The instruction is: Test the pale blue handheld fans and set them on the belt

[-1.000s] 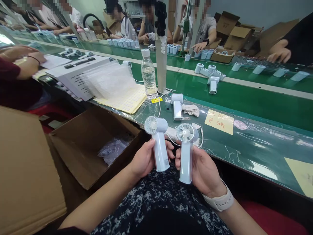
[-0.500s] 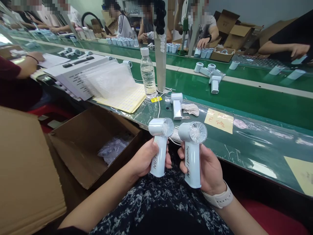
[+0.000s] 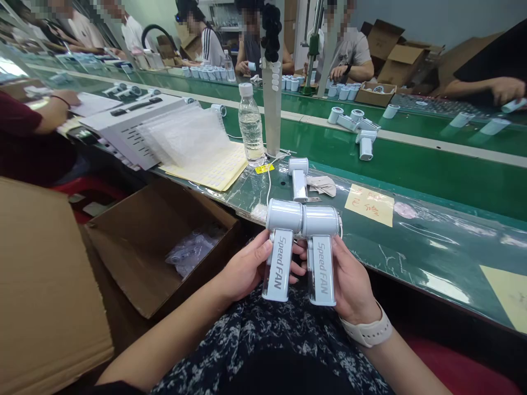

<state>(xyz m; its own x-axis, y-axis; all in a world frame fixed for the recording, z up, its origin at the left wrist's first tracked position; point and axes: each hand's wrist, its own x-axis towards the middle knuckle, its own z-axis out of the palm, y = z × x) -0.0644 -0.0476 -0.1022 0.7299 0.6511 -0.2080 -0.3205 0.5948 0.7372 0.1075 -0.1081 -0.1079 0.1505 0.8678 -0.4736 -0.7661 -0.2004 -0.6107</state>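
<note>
Two pale blue handheld fans are held side by side above my lap, their heads touching or nearly so. My left hand grips the handle of the left fan. Around the right fan's handle the fingers of my right hand are closed. "Speed FAN" lettering faces me on both handles, and the round heads show their sides. Just beyond, on the bench edge, a third fan stands beside a crumpled whitish cloth or glove.
A water bottle stands by a metal post. Clear plastic bags lie on yellow sheets. An open cardboard box sits left of my lap. More fans lie on the green belt. Several people work across it.
Both fans have been turned so their round grille ends no longer face me and the lettered sides do. The left fan has moved right, closing the gap between the heads.
</note>
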